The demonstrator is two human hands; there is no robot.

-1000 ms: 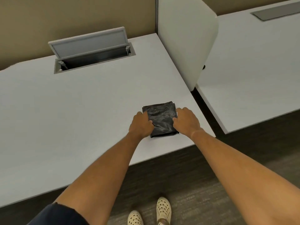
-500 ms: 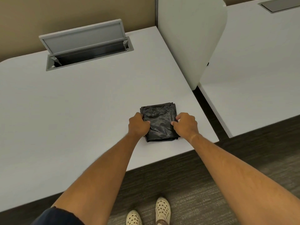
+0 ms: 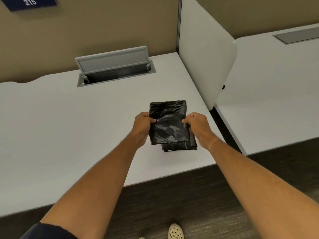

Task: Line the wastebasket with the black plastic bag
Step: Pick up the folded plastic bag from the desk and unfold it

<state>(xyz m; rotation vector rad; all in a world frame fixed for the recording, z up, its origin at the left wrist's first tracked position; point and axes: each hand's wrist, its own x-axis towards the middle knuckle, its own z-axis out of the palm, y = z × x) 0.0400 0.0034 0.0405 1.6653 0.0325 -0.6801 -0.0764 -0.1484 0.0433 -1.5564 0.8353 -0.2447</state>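
Between both hands sits the folded black plastic bag [image 3: 168, 123], left hand [image 3: 142, 125] pinching its nine o'clock edge, right hand [image 3: 196, 125] its three o'clock edge, over the white desk [image 3: 69, 126]; an open cable hatch [image 3: 114, 69] lies toward eleven o'clock

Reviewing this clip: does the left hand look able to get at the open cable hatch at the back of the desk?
Probably yes. The desk lies bare between the left hand and the cable hatch, but that hand is pinching the folded black bag together with the right hand.
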